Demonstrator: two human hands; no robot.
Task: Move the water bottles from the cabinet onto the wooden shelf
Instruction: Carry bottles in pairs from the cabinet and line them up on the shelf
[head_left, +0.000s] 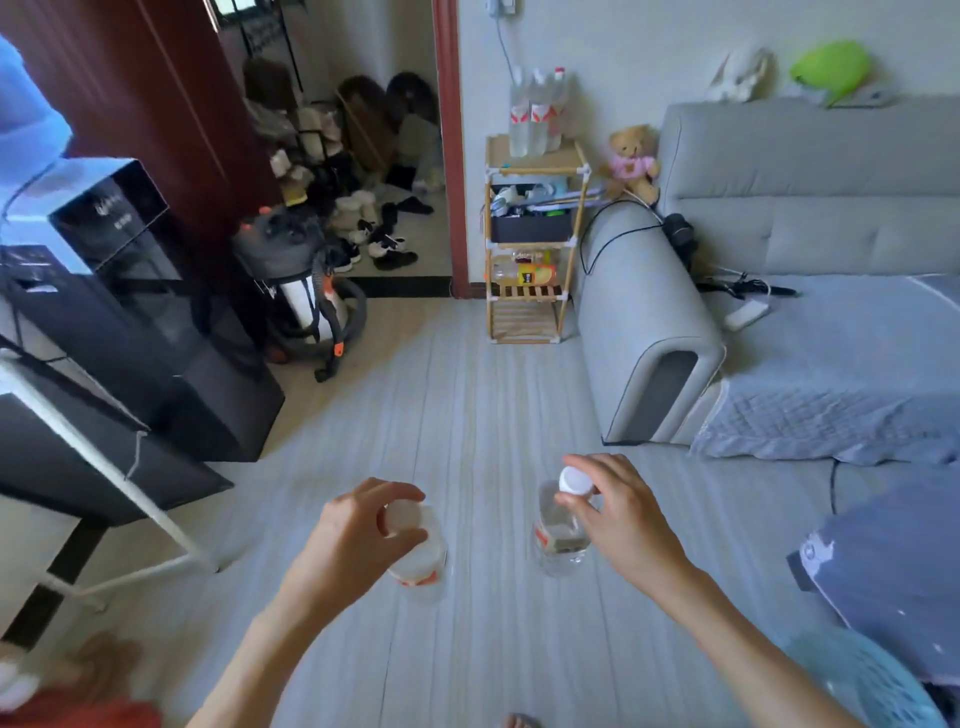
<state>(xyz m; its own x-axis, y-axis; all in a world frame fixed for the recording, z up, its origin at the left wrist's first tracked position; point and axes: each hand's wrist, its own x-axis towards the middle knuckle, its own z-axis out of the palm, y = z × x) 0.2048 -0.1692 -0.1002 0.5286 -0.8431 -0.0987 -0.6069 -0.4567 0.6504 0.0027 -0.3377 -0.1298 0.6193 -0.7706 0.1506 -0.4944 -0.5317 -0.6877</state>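
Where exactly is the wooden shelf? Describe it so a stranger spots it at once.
Start at the grey sofa along the far wall. Squeezed between its left armrest and the dark red door frame stands the wooden shelf, a narrow light-wood rack with white corner joints. Unlike anything nearby, it carries water bottles with red labels on top.

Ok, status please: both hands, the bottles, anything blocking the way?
Left hand grips one bottle by the cap, right hand another. Wooden shelf ahead, bottles on top. Floor between looks clear.
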